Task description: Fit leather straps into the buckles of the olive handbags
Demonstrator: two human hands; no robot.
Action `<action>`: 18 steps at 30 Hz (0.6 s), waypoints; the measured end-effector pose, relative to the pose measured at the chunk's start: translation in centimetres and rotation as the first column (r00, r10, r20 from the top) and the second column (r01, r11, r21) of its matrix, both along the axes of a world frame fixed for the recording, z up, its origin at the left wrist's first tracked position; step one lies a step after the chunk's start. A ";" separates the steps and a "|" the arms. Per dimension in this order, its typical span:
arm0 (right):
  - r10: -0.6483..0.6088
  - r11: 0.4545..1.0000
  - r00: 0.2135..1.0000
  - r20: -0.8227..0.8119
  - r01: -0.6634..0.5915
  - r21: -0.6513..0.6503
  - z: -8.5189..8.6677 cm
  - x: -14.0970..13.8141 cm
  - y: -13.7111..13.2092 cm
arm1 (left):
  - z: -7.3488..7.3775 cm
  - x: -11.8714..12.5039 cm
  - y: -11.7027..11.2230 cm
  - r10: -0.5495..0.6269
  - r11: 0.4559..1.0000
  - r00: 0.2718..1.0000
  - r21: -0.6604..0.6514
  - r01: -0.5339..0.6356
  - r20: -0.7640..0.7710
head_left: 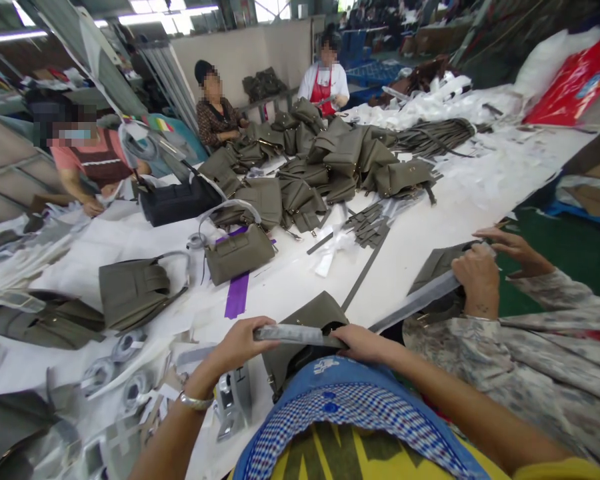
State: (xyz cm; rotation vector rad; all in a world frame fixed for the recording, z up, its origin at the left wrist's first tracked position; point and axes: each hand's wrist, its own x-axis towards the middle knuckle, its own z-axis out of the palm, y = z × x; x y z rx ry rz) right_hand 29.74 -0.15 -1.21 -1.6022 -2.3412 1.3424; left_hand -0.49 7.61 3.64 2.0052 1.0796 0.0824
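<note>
Close to my apron, an olive-grey handbag (323,310) stands on the table. Across its near side runs a strap wrapped in clear plastic (296,333), stretched between my hands. My left hand (244,341) pinches the strap's left end, wrist bracelet showing. At the other end, my right hand (356,340) is closed on the strap where it meets the bag; its fingertips are partly hidden. A metal tape dispenser (233,400) lies below my left hand. To the right, a co-worker's hands (480,270) hold another plastic-wrapped strap (420,299) over a similar bag.
A heap of olive-grey bags (330,160) covers the middle of the white table (405,240). Rolls of clear tape (133,390), finished bags (135,293) and a black bag (180,199) lie leftward. Loose straps (367,227) lie ahead. Several people work around the table.
</note>
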 end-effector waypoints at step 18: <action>0.452 0.495 0.724 0.522 -0.690 0.528 10.5 -1.2 12.9 | -0.7 1.8 4.0 -0.224 0.914 0.946 0.287 0.287 -0.233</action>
